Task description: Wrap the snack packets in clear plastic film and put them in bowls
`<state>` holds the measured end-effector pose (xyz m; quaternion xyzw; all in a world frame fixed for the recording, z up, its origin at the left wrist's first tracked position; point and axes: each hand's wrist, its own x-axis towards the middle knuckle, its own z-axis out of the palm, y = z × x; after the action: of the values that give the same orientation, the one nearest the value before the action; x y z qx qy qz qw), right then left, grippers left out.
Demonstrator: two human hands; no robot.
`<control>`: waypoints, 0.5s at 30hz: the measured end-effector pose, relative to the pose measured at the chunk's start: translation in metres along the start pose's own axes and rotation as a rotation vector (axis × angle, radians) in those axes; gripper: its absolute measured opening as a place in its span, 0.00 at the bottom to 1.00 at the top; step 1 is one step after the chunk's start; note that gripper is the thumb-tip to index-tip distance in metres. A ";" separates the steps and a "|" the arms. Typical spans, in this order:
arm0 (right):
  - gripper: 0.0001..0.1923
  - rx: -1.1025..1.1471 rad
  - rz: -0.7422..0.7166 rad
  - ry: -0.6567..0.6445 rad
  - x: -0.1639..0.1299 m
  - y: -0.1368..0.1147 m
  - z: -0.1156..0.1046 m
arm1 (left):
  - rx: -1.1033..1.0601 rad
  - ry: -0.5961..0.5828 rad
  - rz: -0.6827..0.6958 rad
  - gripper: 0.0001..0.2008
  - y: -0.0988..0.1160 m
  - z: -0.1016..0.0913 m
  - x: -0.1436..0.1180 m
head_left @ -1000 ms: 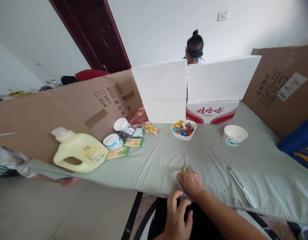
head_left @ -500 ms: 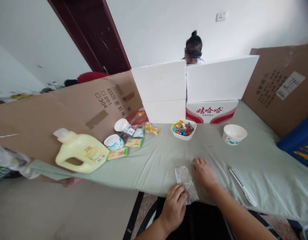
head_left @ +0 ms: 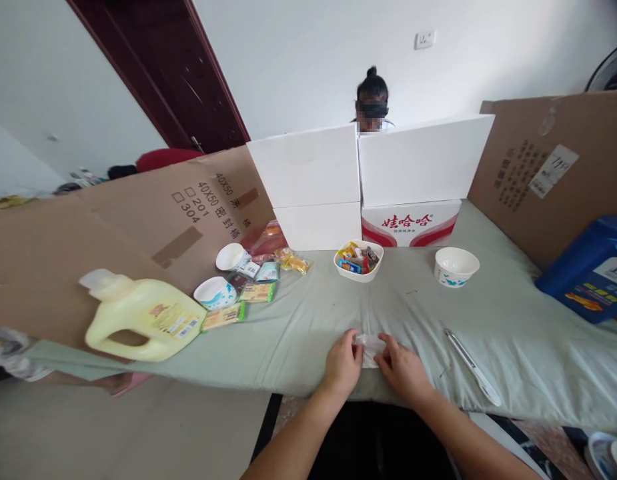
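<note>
Between my hands is a small clear plastic bag [head_left: 371,351], held by its two sides just above the table's front edge. My left hand [head_left: 344,360] pinches its left side, and my right hand [head_left: 401,367] grips the right side with fingers bent. A pair of white-handled tongs [head_left: 472,367] lies to the right of my right hand. Farther back stands a white tub [head_left: 359,267] of small wrapped snacks. To its right is a white paper bowl [head_left: 457,268] with a blue pattern.
At left are a yellow jug [head_left: 153,320], paper bowls [head_left: 215,293] and several packets [head_left: 258,292]. White boxes [head_left: 308,173] and cardboard panels [head_left: 548,160] wall the table. A blue jug [head_left: 588,273] stands right. Behind the boxes is a person [head_left: 372,100].
My left hand has risen to the bag's left side, and my right hand has moved onto its right side. The bag, earlier lying flat, is now held between both. The view has shifted slightly.
</note>
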<state>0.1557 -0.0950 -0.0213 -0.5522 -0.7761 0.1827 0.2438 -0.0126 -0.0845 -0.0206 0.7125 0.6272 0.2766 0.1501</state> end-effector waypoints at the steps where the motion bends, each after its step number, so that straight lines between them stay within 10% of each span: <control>1: 0.21 -0.045 0.021 0.040 0.002 -0.001 0.003 | 0.020 -0.011 -0.019 0.15 -0.001 0.003 0.003; 8: 0.25 -0.207 -0.381 0.078 -0.002 -0.005 0.009 | 0.069 0.026 0.067 0.19 -0.007 0.012 0.001; 15: 0.13 -0.210 -0.403 -0.059 -0.001 0.010 0.001 | 0.206 0.110 0.158 0.07 -0.024 -0.005 0.003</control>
<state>0.1626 -0.0929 -0.0276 -0.4026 -0.8923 0.0646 0.1936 -0.0350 -0.0787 -0.0291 0.7551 0.6014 0.2602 0.0193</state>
